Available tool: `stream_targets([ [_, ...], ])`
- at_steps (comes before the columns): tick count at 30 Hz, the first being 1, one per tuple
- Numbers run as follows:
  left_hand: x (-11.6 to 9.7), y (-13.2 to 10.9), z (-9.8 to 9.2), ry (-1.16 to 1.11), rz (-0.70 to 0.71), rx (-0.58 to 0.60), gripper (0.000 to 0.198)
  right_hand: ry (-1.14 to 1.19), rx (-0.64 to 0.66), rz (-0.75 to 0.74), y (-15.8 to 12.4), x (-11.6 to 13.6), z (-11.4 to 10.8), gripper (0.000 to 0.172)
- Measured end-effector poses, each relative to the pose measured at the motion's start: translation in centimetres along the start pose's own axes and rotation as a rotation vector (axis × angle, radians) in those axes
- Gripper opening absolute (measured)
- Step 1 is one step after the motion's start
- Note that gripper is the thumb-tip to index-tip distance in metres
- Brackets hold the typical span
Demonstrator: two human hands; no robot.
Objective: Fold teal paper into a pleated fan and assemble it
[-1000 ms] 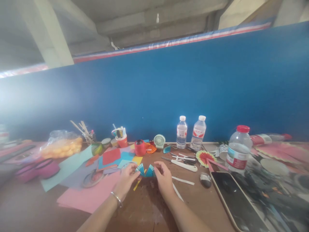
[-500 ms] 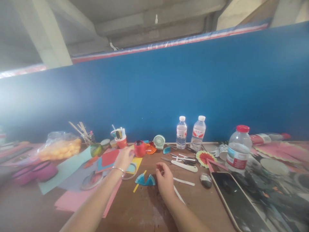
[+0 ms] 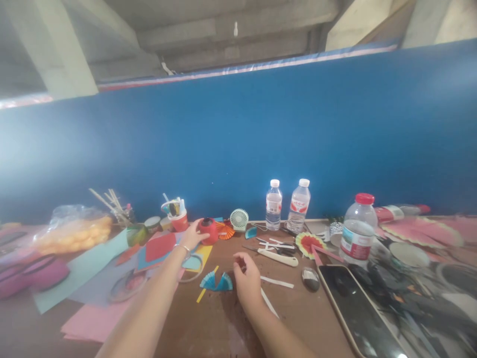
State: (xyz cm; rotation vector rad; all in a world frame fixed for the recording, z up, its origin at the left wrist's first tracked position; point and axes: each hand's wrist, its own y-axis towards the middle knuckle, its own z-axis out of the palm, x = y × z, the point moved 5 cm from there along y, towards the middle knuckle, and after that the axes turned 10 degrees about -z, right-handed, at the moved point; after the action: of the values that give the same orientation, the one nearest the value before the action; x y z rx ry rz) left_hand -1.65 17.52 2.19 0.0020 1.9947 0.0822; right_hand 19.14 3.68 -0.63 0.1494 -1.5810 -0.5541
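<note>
My left hand [image 3: 193, 235], with a bracelet at the wrist, reaches to the back of the table. Its fingers and thumb hold the left side of a small red round container [image 3: 208, 230] with a dark spot on top. My right hand [image 3: 247, 279] rests nearer on the table, fingers loosely curled, thumb apart, nothing visible in it. Just left of it lies a blue pleated paper piece [image 3: 224, 282], fanned out over a yellow strip [image 3: 201, 297]. An orange pleated paper fan [image 3: 225, 231] lies behind the red container. White paper strips [image 3: 278, 282] are right of my right hand.
A white utility knife [image 3: 278, 257], a phone [image 3: 357, 308] and a red-yellow paper fan [image 3: 310, 244] lie on the right. Water bottles [image 3: 274, 206] and a small electric fan [image 3: 239, 220] stand at the back. Coloured paper sheets [image 3: 87, 320] and a bag of yellow things [image 3: 72, 236] are left.
My left hand has closed farther around the red container, which now looks tilted. My right hand stays beside the blue pleated paper. The whole view has shifted slightly.
</note>
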Motion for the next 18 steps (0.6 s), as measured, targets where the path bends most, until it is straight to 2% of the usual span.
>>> stream_targets([
  [3, -0.6, -0.7, -0.2, 0.063, -0.010, -0.078, 0.062, -0.016, 0.002, -0.005, 0.0, -0.1, 0.0, 0.018],
  [7, -1.2, -1.8, -0.5, 0.116, 0.026, -0.107, 0.053, -0.006, 0.001, -0.010, 0.0, -0.3, 0.1, 0.017],
  [12, -0.6, -2.5, -1.3, 0.109, 0.043, -0.149, 0.043, 0.014, -0.004, 0.000, 0.0, -0.4, 0.1, 0.015],
  [18, -0.1, -3.4, -2.0, 0.340, 0.056, -0.323, 0.020, 0.025, 0.005, -0.006, 0.0, 0.0, 0.0, 0.014],
])
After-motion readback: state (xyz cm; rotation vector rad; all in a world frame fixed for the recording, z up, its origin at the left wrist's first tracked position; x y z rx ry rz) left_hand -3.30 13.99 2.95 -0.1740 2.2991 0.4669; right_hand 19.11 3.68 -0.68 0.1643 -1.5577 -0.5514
